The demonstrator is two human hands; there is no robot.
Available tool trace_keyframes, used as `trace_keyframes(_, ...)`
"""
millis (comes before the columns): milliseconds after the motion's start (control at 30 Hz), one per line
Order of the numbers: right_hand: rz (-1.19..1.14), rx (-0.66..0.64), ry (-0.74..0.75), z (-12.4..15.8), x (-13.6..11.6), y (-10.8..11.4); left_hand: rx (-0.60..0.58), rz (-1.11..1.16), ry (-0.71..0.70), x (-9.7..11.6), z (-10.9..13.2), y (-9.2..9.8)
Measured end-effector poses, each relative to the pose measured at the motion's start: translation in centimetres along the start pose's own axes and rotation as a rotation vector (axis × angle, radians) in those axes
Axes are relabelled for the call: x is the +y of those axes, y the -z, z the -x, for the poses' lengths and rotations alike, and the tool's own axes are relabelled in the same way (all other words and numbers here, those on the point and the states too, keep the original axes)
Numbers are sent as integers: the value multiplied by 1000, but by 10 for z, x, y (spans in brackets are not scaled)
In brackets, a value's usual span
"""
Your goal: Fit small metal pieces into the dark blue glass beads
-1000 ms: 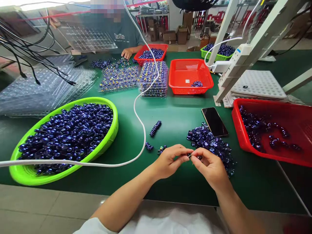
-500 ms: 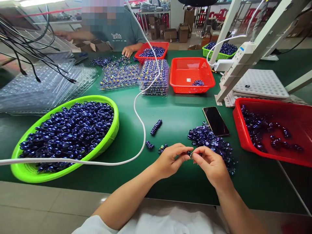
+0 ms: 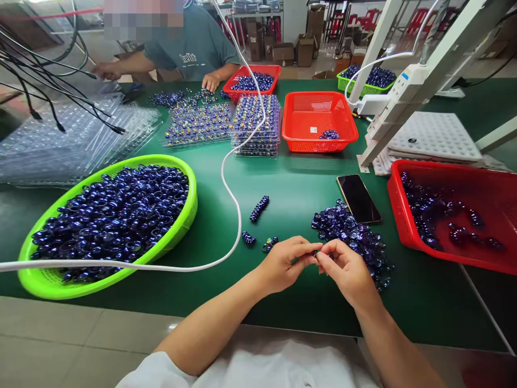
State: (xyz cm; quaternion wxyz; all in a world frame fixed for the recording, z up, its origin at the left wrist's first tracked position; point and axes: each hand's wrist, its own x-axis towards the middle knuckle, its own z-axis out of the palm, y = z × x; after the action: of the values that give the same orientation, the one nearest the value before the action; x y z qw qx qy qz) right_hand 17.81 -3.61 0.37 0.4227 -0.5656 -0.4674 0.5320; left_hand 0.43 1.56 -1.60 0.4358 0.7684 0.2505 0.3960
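Observation:
My left hand (image 3: 287,265) and my right hand (image 3: 347,272) meet fingertip to fingertip above the green table. Pinched between them is a small dark shiny piece (image 3: 315,253), mostly covered by the fingers. Just beyond my right hand spreads a pile of glossy dark blue pieces (image 3: 350,233). By the left knuckles lies a little cluster of dark rings (image 3: 270,244) with a greenish-yellow bit on it. Farther off lie a short curved row of blue rings (image 3: 248,238) and a longer straight row of them (image 3: 259,208).
A lime-green basket (image 3: 193,202) heaped with blue rings stands left, crossed by a white cable (image 3: 232,194). A phone (image 3: 358,198) touches the pile. Red baskets (image 3: 398,215) stand right and behind. Filled clear trays (image 3: 255,126) are stacked ahead; a co-worker's hand (image 3: 210,82) rests beyond.
My fingertips have drawn slightly closer around the small piece, covering more of it. Across the table the co-worker has shifted left, one arm extended. The view has moved a little.

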Motion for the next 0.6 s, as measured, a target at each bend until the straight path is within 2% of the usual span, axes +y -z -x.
trace_keyframes(200, 49, 31, 22, -2, 6, -3, 16, 9, 119, 7, 2, -5)
trace_keyframes(333, 70, -7, 65, -1, 2, 0, 40, 256, 331, 16, -1, -5)
trace_keyframes(467, 25, -50, 83, 1, -3, 5, 144, 542, 604, 20, -6, -4)
trace_keyframes(600, 112, -20, 104, 2, -1, 9, 213, 621, 692, 19, -11, -2)
